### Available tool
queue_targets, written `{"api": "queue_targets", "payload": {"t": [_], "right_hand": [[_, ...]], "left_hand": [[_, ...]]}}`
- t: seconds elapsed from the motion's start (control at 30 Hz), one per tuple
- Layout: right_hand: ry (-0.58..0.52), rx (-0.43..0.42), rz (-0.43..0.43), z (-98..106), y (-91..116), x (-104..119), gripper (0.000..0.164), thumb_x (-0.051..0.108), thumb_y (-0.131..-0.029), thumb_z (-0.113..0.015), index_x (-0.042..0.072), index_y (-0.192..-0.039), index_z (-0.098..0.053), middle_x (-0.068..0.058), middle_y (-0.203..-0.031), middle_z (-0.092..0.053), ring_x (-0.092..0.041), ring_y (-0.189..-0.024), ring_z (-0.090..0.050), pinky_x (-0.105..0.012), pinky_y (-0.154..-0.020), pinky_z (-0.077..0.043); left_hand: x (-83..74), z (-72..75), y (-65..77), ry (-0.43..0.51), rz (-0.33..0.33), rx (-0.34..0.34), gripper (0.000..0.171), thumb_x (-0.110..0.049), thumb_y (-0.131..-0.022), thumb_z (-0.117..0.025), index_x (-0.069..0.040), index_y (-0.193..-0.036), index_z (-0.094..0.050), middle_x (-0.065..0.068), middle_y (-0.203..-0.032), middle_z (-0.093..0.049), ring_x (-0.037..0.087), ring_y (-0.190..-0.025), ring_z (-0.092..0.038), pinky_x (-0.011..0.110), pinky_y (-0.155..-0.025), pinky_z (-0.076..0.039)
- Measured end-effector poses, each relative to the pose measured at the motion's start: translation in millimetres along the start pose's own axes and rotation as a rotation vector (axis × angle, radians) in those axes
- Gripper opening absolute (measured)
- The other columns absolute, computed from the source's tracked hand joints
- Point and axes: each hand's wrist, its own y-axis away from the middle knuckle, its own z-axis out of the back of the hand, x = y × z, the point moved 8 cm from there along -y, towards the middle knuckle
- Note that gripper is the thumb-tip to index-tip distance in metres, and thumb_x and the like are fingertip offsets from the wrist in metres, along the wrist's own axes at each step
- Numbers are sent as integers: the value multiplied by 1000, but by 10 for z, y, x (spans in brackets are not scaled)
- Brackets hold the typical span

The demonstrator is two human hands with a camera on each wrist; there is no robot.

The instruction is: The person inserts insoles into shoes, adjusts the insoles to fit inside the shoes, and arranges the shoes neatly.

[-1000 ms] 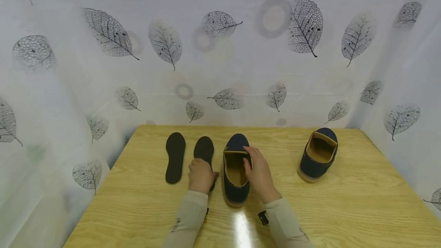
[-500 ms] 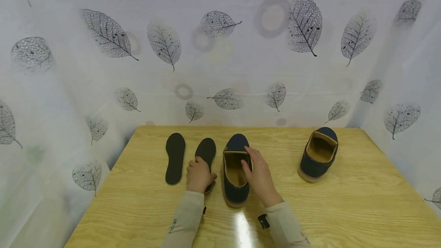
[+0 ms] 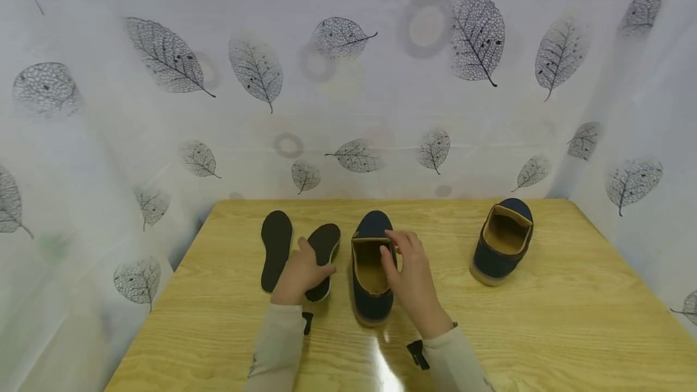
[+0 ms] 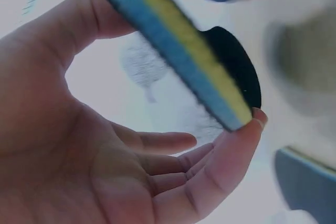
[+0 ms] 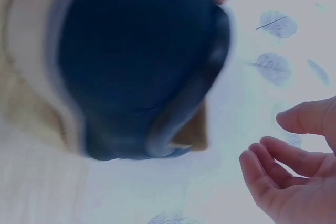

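Note:
My left hand (image 3: 299,272) grips a dark insole (image 3: 324,239) by its edges, and the insole tilts on its side. In the left wrist view this insole (image 4: 195,59) shows a layered blue and yellow edge between thumb and fingers. A second dark insole (image 3: 276,241) lies flat on the table, just left of that hand. To the right stands a navy slip-on shoe (image 3: 374,308), toe pointing away, its tan inside showing. Beside the shoe's right rim hovers my right hand (image 3: 416,280), fingers loosely bent with nothing between them; the right wrist view shows a gap between the hand and the shoe (image 5: 136,56).
The matching navy shoe (image 3: 497,262) stands farther right on the wood-grain table (image 3: 555,319). A white curtain with leaf prints (image 3: 348,101) hangs behind the table and along both sides. Dark straps show at both wrists.
My left hand has shifted left and turned, and the insole in it has tipped up, with its pale edge now showing. The right hand has stayed nearly in place by the shoe.

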Motion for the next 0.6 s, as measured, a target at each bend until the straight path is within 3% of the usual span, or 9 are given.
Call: {"api": "queue_targets", "payload": {"t": [0.2,0.43,0.6], "right_hand": [[-98,71,-2,-3,5,230,26,9,-94,-62,-10,-112,-67,-13,-99,-62,-22,-84,-61,-34,-74,-54],[-305,308,-309,-132,-126,139,45,26,-98,-57,-10,-125,-62,-16,-109,-67,-28,-96,-67,-38,-82,-54],[-436,373,-461,-211,-200,21,45,20,-97,-59,-14,-125,-60,-20,-105,-69,-27,-88,-69,-33,-75,-57]], "left_hand": [[-247,226,184,83,-77,-111,95,-27,-86,-68,16,-150,-12,44,-138,-33,56,-117,-48,59,-92,-44],[-621,255,402,124,-218,-267,95,-22,-83,-72,12,-151,-16,40,-135,-37,51,-116,-49,56,-88,-47],[-795,166,516,69,-296,-329,96,-23,-81,-76,12,-149,-20,36,-127,-42,47,-111,-51,52,-78,-52]]}}
